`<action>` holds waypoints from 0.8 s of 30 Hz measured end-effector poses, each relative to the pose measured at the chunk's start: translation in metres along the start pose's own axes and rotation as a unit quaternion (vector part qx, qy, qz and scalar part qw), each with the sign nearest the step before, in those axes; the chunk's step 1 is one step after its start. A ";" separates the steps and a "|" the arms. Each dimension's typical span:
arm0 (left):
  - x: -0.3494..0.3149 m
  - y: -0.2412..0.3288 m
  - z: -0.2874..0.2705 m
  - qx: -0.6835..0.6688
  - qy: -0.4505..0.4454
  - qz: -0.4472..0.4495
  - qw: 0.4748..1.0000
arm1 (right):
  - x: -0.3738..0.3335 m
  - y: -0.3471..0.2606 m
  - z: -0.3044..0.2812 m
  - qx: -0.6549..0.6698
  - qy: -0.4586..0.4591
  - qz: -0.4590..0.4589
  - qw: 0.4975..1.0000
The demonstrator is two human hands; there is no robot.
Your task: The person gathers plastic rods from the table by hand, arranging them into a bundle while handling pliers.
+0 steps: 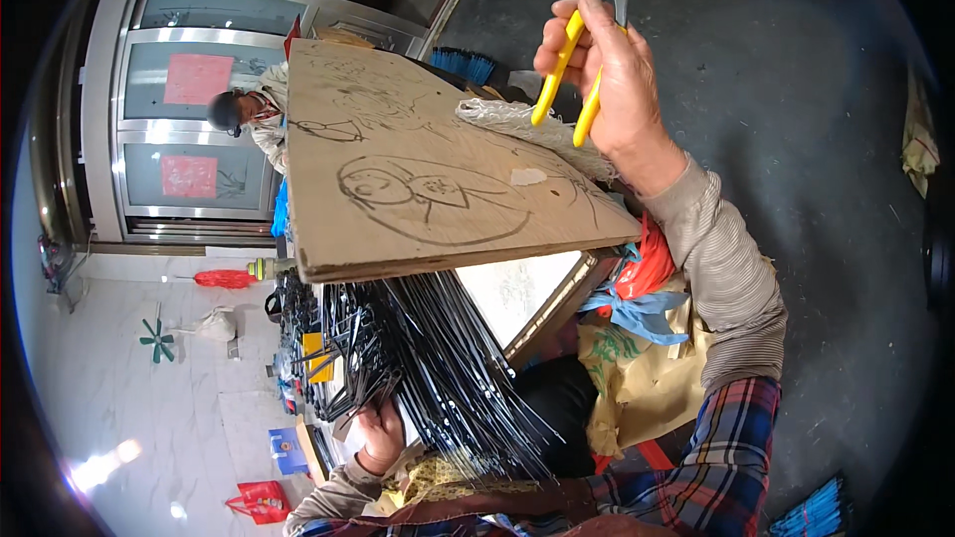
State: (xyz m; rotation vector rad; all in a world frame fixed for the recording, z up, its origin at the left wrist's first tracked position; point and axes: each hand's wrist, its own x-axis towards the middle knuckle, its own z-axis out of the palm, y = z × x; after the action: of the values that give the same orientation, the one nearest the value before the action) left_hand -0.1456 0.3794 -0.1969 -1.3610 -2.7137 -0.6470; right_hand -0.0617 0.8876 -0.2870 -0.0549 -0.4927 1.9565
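Observation:
My right hand (627,89) is raised at the upper right, wrapped around cutting pliers (562,70). Their handles are yellow and their short grey metal head points up and away; the handles are spread a little. Down at the lower left, my left hand (380,438) has its fingers closed at the edge of a big bundle of thin black rods (448,368). Some fingertips are hidden among the rods. The bundle lies fanned out over my lap, beside a brown wooden board (448,169) with black line drawings on it.
White stringy fibre (537,129) lies along the board's far right edge. Below the board is a box-like frame (547,308) with a pale top. Red and blue cloths (647,313) hang beside it. A person (261,114) in a dark cap is beyond the board, near glazed doors (199,20).

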 end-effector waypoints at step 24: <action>-0.016 -0.010 -0.001 -0.034 0.022 -0.019 0.999 | 0.099 0.111 0.047 -0.016 0.043 0.071 0.996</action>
State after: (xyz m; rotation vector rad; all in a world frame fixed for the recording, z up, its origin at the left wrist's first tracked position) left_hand -0.1438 0.3616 -0.2025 -1.2967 -2.7130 -0.7691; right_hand -0.2123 0.9219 -0.2659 -0.1997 -0.4745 2.0762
